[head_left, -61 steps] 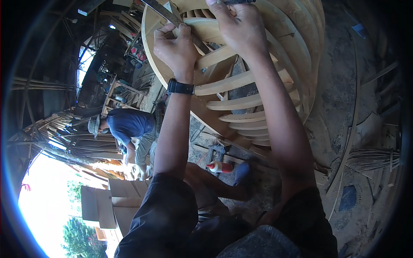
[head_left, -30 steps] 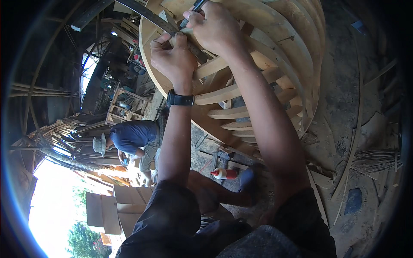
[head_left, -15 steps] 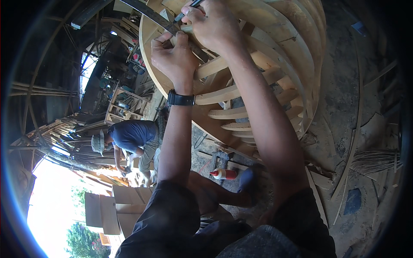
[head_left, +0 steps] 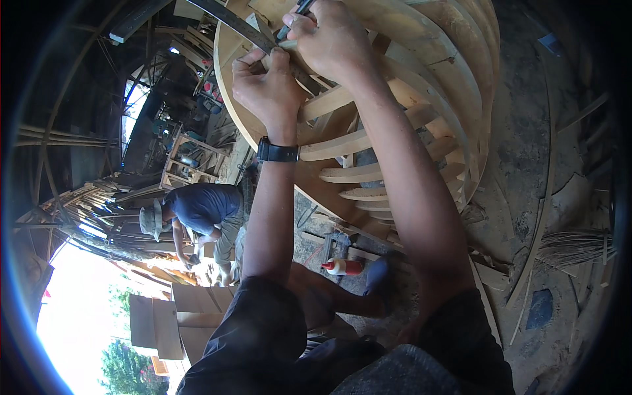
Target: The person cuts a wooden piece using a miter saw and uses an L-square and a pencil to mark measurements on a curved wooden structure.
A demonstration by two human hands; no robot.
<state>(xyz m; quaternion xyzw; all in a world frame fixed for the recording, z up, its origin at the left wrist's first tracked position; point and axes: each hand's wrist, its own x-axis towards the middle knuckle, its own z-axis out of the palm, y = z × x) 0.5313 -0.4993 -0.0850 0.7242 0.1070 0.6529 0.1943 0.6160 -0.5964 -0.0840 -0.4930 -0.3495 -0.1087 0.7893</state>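
Observation:
My left hand (head_left: 268,85), with a black watch (head_left: 278,152) on its wrist, pinches the end of a dark, flat straightedge (head_left: 236,25) between thumb and fingers. The straightedge slants up and left across the wooden hull frame (head_left: 230,85). Just to the right, my right hand (head_left: 334,43) grips a dark pen (head_left: 284,31), its tip pointing down and left close to the straightedge. Beneath both hands run the frame's curved wooden ribs (head_left: 332,145). Whether the pen tip touches wood I cannot make out.
A glue bottle (head_left: 343,266) with a red cap lies on the ground below the frame. At the left, another person (head_left: 201,207) in a hat bends over some work. Cardboard sheets (head_left: 197,309) stand at the lower left; wood strips (head_left: 536,243) lie at the right.
My right hand has shifted slightly right with the pen, whose tip has moved right and stands more upright. The left hand and the straightedge have hardly moved.

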